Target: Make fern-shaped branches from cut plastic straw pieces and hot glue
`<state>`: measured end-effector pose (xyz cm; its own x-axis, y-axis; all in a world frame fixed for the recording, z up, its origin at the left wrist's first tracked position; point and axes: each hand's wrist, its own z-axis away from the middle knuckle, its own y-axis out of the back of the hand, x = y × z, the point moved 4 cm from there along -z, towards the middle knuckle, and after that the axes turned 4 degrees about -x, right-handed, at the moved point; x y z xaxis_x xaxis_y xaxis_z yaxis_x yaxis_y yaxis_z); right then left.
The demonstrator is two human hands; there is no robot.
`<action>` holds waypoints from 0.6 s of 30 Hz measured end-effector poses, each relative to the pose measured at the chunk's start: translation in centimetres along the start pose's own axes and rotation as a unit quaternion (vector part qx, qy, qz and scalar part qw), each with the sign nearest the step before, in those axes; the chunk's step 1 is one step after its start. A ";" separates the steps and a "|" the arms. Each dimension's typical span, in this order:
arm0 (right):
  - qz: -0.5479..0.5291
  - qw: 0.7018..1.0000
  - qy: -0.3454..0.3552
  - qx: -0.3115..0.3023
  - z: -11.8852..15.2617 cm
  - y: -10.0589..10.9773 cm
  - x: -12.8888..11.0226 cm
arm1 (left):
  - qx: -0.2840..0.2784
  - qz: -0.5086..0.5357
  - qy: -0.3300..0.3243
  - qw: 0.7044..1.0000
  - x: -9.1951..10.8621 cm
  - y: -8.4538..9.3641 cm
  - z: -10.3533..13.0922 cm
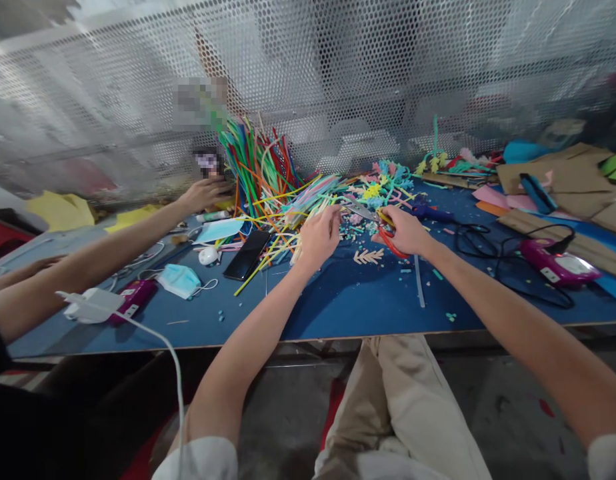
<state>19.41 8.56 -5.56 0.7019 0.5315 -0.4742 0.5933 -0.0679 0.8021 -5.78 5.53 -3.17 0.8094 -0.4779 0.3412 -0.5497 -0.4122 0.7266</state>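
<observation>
Far left: another person's hand (207, 193) reaches by the colored stems (258, 167); keep the blades off that side.
Black phone: (247, 255) lies on the blue desk (338, 310), left of the left hand.
Left hand: (319, 237) over the pale stems, fingers bent and drawn together; can't tell if they pinch anything.
Scissors: (364, 211) between the two hands, blades angled toward the left fingertips; can't tell how wide they're parted. For a clean cut, I'd hold the stock steady, fingertips back from the blade line, and use short closes deep in the blades.
Pale branched piece: (369, 257) flat on the desk, just below the scissors; worth keeping out from under the blades.
Right hand: (401, 230) wrapped around the red-orange handles.
Right: black cable (493, 253) runs to a magenta power strip (558, 263); keep elbow and blades off it.
</observation>
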 end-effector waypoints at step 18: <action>-0.007 0.999 -0.014 -0.039 -0.1 -0.2 -0.5 | 0.007 0.011 -0.004 1.000 0.6 -0.2 0.1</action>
<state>18.91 8.38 -5.46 0.7057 0.5074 -0.4946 0.5713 0.0055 0.8207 -5.20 5.30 -3.20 0.7955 -0.4927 0.3528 -0.5704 -0.4121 0.7105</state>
